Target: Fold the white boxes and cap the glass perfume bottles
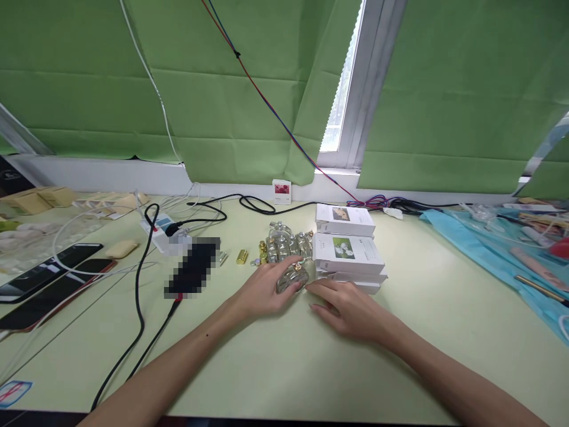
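My left hand (274, 287) is closed around a glass bottle (293, 277), located at the middle of the bench (448, 308), in front of the other bottles (284, 247). My fingers and thumb cover part of the glass; whether its base touches the bench I cannot tell. My right hand (344, 302) is loosely spread, thumb apart from index finger, with no object seen in its grip. Its fingertips lie just beside the bottle; contact cannot be confirmed.

The other bottles stand in a cluster, partly hidden behind my left hand; their count is uncertain. White boxes (349, 255) are stacked immediately right of them. The lower box is partly covered by the one above. Gold caps (262, 252) sit at the cluster's left side. A dark device (192, 268) farther left is pixelated; its details are unreadable. Two phones (47, 273) are cut off or nearly so at the left border, and a blue sheet (524, 267) is cut off at the right.

Lateral room: bench surface extends from the boxes to the blue sheet. On the left, a black cable (137, 290) runs to the front edge. My forearms (189, 350) cross that edge.
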Motion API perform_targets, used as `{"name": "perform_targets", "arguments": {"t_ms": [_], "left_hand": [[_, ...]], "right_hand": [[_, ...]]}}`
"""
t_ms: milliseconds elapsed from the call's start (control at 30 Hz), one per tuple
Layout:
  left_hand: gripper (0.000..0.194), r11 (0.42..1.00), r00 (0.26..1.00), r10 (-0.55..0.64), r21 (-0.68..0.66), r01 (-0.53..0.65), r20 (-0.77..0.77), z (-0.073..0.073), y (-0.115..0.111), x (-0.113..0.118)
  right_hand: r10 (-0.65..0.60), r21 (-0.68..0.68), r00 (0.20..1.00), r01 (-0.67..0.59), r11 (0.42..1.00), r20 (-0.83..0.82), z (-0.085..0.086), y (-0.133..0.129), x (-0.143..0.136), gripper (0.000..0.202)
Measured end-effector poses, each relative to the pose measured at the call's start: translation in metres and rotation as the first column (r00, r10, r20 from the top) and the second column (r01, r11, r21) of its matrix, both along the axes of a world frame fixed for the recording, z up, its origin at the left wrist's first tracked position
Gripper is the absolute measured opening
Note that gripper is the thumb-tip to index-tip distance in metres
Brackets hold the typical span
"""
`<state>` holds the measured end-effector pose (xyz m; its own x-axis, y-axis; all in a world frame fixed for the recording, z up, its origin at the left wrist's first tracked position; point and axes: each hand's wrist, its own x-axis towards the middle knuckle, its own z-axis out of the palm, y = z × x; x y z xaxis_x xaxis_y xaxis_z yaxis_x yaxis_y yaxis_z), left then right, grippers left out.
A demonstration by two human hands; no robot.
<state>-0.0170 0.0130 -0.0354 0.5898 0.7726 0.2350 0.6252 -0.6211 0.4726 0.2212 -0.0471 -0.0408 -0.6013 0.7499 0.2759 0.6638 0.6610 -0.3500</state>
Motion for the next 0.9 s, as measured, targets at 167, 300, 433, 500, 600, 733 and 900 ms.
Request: {"name": "perform_targets", "arguments": {"t_ms": [167, 300, 433, 500, 600, 733, 900], "left_hand": [[0.052, 0.999, 1.000, -0.005, -0.050, 0.006, 0.013, 0.000, 0.001, 0.000], [0.052, 0.996, 1.000, -0.010, -0.084, 0.011, 0.013, 0.000, 0.001, 0.000], [0.051, 0.993, 1.000, -0.002, -0.119, 0.004, 0.012, 0.002, 0.000, 0.001], [0.052, 0.994, 1.000, 0.014, -0.106, -0.013, 0.011, 0.004, 0.000, 0.001], [0.055, 0.993, 0.998, 0.050, -0.109, -0.046, 0.038, 0.006, 0.001, 0.000], [0.054, 0.983, 0.988, 0.047, -0.182, -0.020, 0.145, 0.008, 0.004, -0.001], [0.052, 0.962, 0.970, -0.005, -0.262, 0.071, 0.241, 0.010, 0.001, 0.000]], "right_hand": [[0.002, 0.001, 1.000, -0.002, 1.000, 0.003, 0.000, 0.000, 0.000, 0.028], [0.000, 0.000, 1.000, 0.000, 1.000, 0.002, 0.000, -0.001, 0.000, 0.028], [-0.001, -0.005, 1.000, 0.001, 1.000, 0.002, 0.000, 0.000, 0.000, 0.028], [-0.001, -0.011, 1.000, 0.001, 1.000, 0.002, 0.000, 0.000, 0.000, 0.029], [-0.002, -0.025, 1.000, 0.002, 1.000, 0.005, 0.001, -0.001, 0.000, 0.030], [-0.006, -0.031, 1.000, 0.006, 0.999, -0.004, 0.002, -0.002, 0.000, 0.030], [-0.003, -0.041, 0.999, 0.002, 0.999, -0.034, 0.003, -0.003, -0.001, 0.034]]}}
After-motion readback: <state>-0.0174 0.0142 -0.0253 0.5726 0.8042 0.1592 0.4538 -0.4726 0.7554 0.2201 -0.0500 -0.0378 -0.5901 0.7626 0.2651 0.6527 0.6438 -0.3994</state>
